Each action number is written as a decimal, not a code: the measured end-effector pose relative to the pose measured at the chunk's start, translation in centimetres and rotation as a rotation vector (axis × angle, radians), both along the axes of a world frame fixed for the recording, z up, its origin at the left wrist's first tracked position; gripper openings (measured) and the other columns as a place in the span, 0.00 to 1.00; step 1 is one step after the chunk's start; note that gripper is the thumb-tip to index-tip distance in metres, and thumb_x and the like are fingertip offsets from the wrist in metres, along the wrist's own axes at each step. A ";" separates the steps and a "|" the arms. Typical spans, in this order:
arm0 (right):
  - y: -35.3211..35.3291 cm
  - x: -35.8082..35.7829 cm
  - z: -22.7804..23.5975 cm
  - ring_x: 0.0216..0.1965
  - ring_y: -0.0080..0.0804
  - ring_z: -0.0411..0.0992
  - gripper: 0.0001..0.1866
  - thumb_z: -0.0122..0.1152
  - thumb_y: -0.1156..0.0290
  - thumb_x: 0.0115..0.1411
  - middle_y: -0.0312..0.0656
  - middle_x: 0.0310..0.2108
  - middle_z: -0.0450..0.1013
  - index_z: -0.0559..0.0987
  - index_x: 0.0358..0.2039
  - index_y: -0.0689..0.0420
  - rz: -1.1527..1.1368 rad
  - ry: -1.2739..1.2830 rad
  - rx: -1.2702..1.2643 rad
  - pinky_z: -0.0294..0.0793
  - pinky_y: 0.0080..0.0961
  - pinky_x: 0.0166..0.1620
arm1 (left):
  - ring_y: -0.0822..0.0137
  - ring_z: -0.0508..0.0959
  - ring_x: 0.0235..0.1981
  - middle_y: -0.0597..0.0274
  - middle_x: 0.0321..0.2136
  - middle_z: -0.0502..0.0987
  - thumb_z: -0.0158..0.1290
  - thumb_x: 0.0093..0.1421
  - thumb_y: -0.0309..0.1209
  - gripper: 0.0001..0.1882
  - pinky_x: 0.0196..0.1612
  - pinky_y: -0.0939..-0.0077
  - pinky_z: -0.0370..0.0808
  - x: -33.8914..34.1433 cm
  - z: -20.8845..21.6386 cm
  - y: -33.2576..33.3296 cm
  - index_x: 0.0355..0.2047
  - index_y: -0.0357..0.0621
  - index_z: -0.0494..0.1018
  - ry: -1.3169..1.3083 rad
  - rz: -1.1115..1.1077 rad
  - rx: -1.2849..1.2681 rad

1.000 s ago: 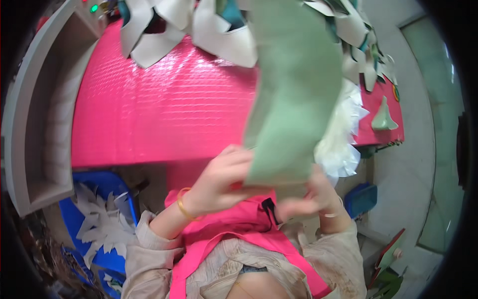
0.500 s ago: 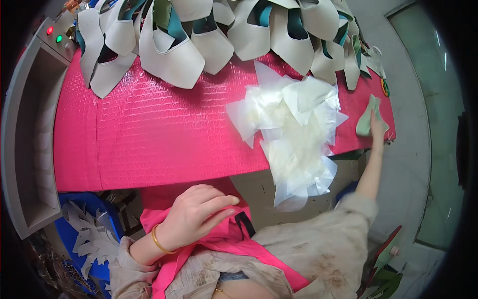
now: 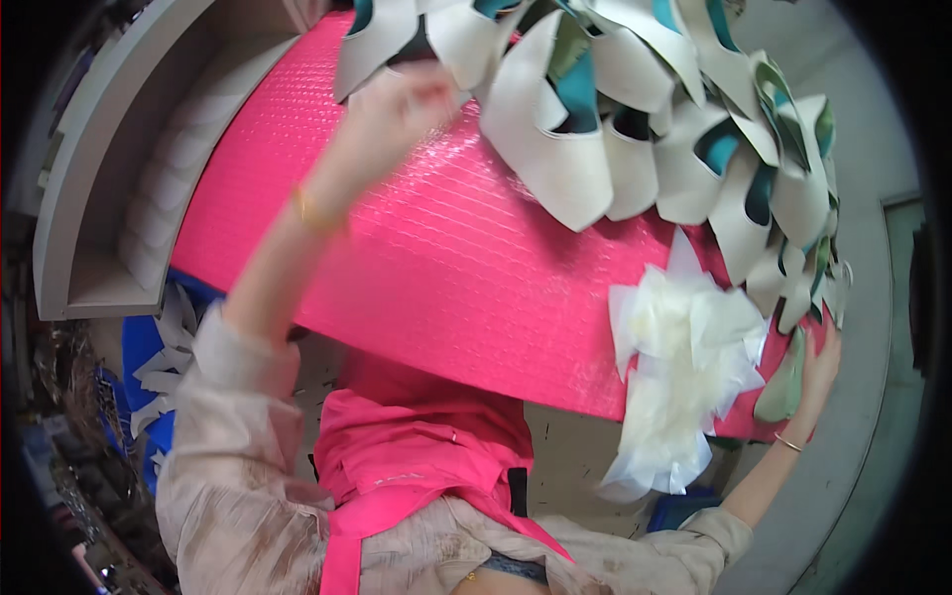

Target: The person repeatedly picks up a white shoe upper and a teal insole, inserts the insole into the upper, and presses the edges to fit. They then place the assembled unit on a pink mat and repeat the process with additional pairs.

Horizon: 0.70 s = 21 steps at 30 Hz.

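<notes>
My left hand (image 3: pixel 405 104), smeared by motion, reaches over the far part of the table, just short of the white shoe uppers (image 3: pixel 555 149). Its fingers are too blurred to read. At the table's right end my right hand (image 3: pixel 821 362) has its fingers apart beside a pale green, shoe-shaped piece (image 3: pixel 783 382); whether it touches the piece is unclear. Left of that piece lies a loose heap of translucent white sheets (image 3: pixel 684 347), partly hanging over the front edge. The uppers have teal linings and stand in overlapping rows along the back.
The table wears a shiny pink cover (image 3: pixel 446 288). On its left stands a grey open-fronted cabinet (image 3: pixel 109 268). Below that, a blue bin (image 3: pixel 139 367) holds white scraps. At far right is a glass panel (image 3: pixel 892 397), past the grey floor.
My left hand has risen from near my body to the far uppers. My right hand has come off the green piece to its right side. The whole view has swung left.
</notes>
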State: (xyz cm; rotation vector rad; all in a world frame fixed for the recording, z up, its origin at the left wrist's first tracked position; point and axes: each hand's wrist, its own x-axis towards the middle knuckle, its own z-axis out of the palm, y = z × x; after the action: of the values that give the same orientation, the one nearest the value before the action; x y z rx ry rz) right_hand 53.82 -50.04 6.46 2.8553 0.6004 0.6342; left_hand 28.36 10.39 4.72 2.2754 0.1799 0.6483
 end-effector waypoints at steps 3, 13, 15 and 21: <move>24.9 -5.6 5.6 0.50 0.27 0.65 0.21 0.49 0.70 0.60 0.43 0.51 0.66 0.65 0.54 0.62 0.488 0.730 0.625 0.62 0.22 0.53 | 0.63 0.74 0.30 0.56 0.29 0.76 0.51 0.53 0.33 0.16 0.35 0.75 0.70 6.7 -0.7 13.3 0.41 0.39 0.70 -0.273 0.194 -0.276; 73.3 -3.0 -4.9 0.50 0.40 0.66 0.20 0.47 0.71 0.54 0.44 0.46 0.68 0.67 0.49 0.53 0.751 0.113 0.352 0.59 0.45 0.54 | 0.60 0.76 0.25 0.55 0.28 0.77 0.55 0.47 0.35 0.11 0.30 0.70 0.73 14.7 -5.3 28.0 0.27 0.40 0.75 -0.280 0.654 -0.212; 72.4 -1.1 -6.5 0.52 0.37 0.64 0.21 0.45 0.64 0.57 0.41 0.48 0.66 0.65 0.52 0.46 0.594 0.168 0.106 0.54 0.55 0.54 | 0.65 0.76 0.25 0.58 0.28 0.76 0.52 0.51 0.30 0.08 0.29 0.73 0.73 10.6 -1.5 26.7 0.29 0.38 0.74 -0.445 0.413 -0.578; 69.4 -1.0 -3.5 0.41 0.37 0.71 0.13 0.53 0.69 0.54 0.47 0.43 0.70 0.76 0.41 0.54 1.007 0.159 0.677 0.68 0.32 0.45 | 0.72 0.74 0.26 0.62 0.25 0.75 0.43 0.58 0.25 0.06 0.33 0.79 0.71 -2.0 8.3 17.5 0.32 0.36 0.70 -0.278 0.134 -0.604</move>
State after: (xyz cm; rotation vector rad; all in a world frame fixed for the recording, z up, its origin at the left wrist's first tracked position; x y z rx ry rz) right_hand 52.80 19.32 2.98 3.0021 2.2879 0.8382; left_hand 26.34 27.92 13.02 1.5889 0.3437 0.8403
